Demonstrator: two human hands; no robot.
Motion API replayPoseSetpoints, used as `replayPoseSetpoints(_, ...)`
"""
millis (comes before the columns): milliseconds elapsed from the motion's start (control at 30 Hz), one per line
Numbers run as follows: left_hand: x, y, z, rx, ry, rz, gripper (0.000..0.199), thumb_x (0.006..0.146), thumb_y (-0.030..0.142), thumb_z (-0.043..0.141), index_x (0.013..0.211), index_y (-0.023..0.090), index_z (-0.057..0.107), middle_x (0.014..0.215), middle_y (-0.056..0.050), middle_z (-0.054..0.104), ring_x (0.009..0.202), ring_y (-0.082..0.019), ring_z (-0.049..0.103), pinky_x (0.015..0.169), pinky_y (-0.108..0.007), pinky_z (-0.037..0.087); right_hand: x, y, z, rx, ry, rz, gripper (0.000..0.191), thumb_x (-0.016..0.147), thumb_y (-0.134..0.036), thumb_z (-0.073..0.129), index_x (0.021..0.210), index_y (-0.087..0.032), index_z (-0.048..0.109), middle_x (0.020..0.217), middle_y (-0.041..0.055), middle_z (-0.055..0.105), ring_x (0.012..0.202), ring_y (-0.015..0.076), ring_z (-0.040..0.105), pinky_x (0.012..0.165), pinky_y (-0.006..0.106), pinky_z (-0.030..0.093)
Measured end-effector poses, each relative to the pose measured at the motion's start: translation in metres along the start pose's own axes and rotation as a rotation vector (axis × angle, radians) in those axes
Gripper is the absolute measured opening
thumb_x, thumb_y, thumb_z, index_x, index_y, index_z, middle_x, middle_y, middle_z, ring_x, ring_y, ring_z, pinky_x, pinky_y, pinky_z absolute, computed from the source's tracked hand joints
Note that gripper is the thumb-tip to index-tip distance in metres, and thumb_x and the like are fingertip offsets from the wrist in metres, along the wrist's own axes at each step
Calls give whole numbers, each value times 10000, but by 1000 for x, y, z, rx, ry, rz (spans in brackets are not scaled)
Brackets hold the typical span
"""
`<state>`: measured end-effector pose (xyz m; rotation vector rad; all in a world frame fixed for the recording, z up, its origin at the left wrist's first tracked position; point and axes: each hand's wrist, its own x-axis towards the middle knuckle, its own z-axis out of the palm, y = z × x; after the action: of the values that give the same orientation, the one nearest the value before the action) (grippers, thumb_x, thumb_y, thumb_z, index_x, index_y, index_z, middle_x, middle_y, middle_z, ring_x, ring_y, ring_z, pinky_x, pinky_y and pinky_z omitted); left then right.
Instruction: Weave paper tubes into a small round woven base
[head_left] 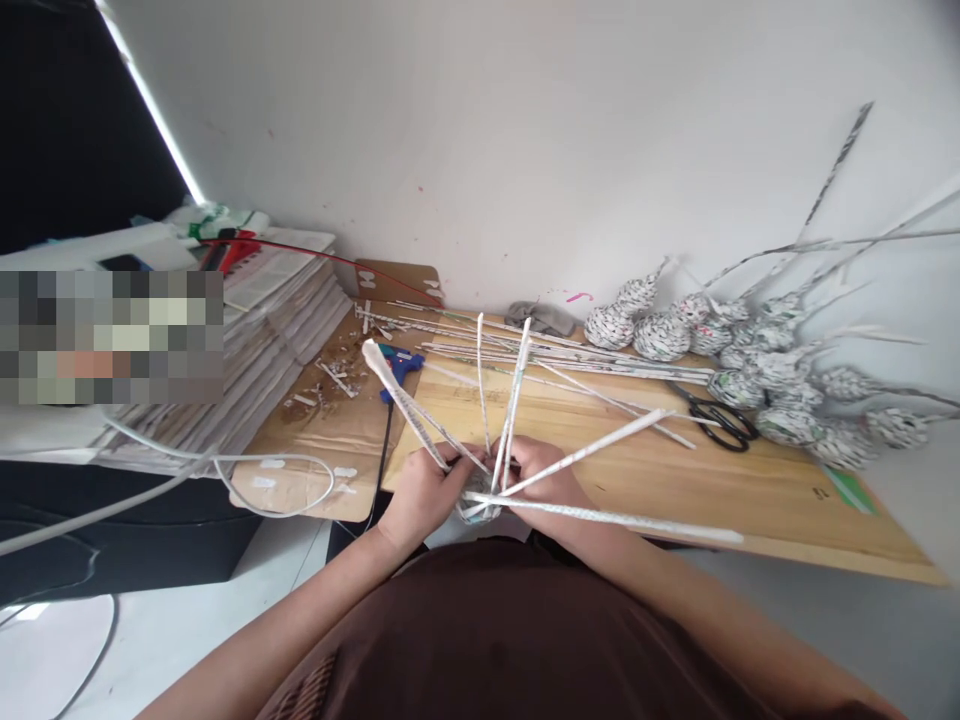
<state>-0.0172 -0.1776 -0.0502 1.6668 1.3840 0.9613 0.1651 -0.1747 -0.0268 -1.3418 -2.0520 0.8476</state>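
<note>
A small woven piece of rolled paper (480, 508) is between my two hands, close to my body at the table's front edge. Several white paper strips (592, 452) fan out from it, some upward and some to the right. My left hand (427, 492) is closed on the left side of the piece, its fingertips at the base of the strips. Fingers of my right hand (541, 478) are bent round the right side, partly behind the strips. Both sets of fingertips nearly meet at the middle.
Rolled paper sticks (600, 362) lie across the wooden table (600, 490). Black scissors (721, 422) and several woven gourd shapes (664, 335) are at the right. A blue-handled tool (403, 372), a grey cloth (538, 318) and stacked paper (285, 340) stand farther left, with a white cable (277, 458).
</note>
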Motion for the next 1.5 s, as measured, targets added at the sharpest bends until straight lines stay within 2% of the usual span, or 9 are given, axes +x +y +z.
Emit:
replayPoseSetpoints(200, -1, 10, -14, -1, -23, 75, 333, 826, 380, 679, 1088, 181, 728, 1053, -92, 763, 961, -243, 716, 869, -359, 568, 11, 3, -12, -46, 1, 3, 207, 761, -88, 495, 807, -189, 670, 729, 4, 654, 647, 142, 580, 588, 235, 394)
replayPoseSetpoints(333, 0, 10, -38, -192, -292, 7, 425, 800, 348, 706, 1191, 183, 680, 1249, -112, 693, 1027, -236, 701, 876, -353, 580, 19, 9, -27, -46, -73, 44, 153, 752, -105, 530, 748, -183, 661, 656, -12, 629, 580, 126, 550, 549, 227, 363)
replayPoseSetpoints(467, 8, 8, -49, -280, -321, -55, 346, 811, 362, 686, 1099, 175, 728, 1060, -107, 761, 951, -235, 718, 788, -333, 599, 24, 10, -32, -57, -109, 3, 125, 758, -122, 549, 720, -184, 650, 636, -23, 611, 568, 112, 522, 551, 224, 346)
replayPoseSetpoints(733, 26, 14, -35, -268, -434, -98, 375, 668, 369, 809, 965, 145, 757, 830, -81, 772, 725, -201, 700, 682, -311, 570, 26, 4, -30, -33, -162, -31, 169, 703, -128, 614, 571, -184, 523, 520, -64, 415, 497, 81, 391, 481, 208, 250)
replayPoseSetpoints(900, 24, 15, -27, -105, -298, -20, 271, 774, 407, 712, 884, 160, 725, 764, -47, 733, 656, -156, 663, 611, -251, 531, 26, 3, -30, 24, -184, 29, 117, 690, -111, 625, 607, -180, 580, 566, -41, 536, 563, 108, 503, 510, 210, 305)
replayPoseSetpoints(1100, 21, 16, -26, -56, -349, 143, 215, 758, 331, 758, 926, 202, 723, 913, -47, 735, 840, -188, 688, 769, -283, 548, 26, 8, -26, 33, -194, 13, 60, 688, -171, 684, 670, -178, 627, 602, -42, 578, 567, 107, 510, 525, 220, 334)
replayPoseSetpoints(1233, 18, 26, -25, -4, -210, 294, 143, 858, 305, 664, 918, 215, 758, 962, -68, 724, 929, -199, 673, 864, -313, 525, 26, 9, -26, 63, -174, -5, 17, 723, -184, 670, 726, -168, 675, 661, -16, 642, 602, 121, 558, 556, 226, 381)
replayPoseSetpoints(1333, 16, 32, -24, -96, -244, 308, 205, 912, 301, 595, 1004, 217, 759, 981, -79, 739, 954, -207, 671, 903, -339, 516, 27, 7, -28, 107, -181, 33, 63, 739, -214, 680, 769, -161, 697, 703, -1, 675, 644, 138, 601, 576, 226, 413)
replayPoseSetpoints(1500, 13, 32, -19, -195, -251, 243, 185, 763, 301, 785, 911, 192, 763, 940, -75, 742, 924, -219, 674, 904, -344, 519, 30, 6, -31, 110, -213, 26, 95, 721, -247, 714, 732, -153, 699, 664, -11, 658, 612, 131, 585, 557, 223, 397)
